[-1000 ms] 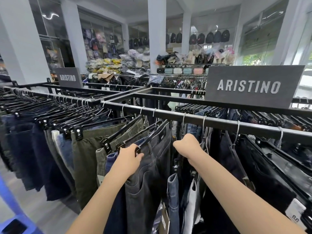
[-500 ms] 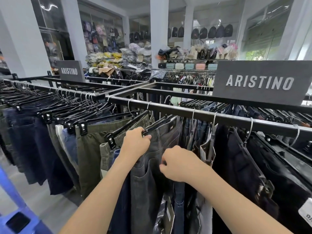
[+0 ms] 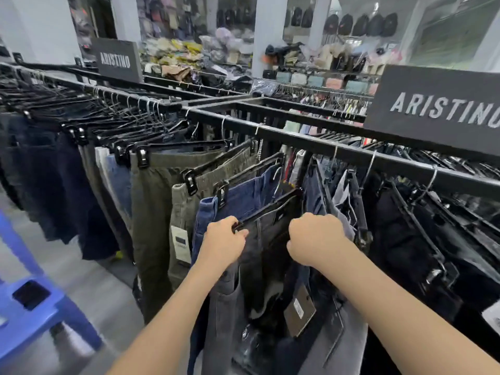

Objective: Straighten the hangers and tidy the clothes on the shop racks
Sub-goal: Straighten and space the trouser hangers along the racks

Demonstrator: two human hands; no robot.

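Gripping the near clip end of a black hanger (image 3: 270,208), the left hand (image 3: 224,239) has its grip curled round it. The right hand (image 3: 316,239) is fisted just beside, against the grey jeans (image 3: 230,307) on that hanger; what its grip encloses is hidden by the knuckles. The hanger sits askew on the rail (image 3: 297,143). Behind it, blue jeans (image 3: 243,196) and olive trousers (image 3: 154,212) hang at uneven angles. The far-left stretch looks evenly packed, the right crowded. Judgement: roughly midway, with this cluster and the right side left.
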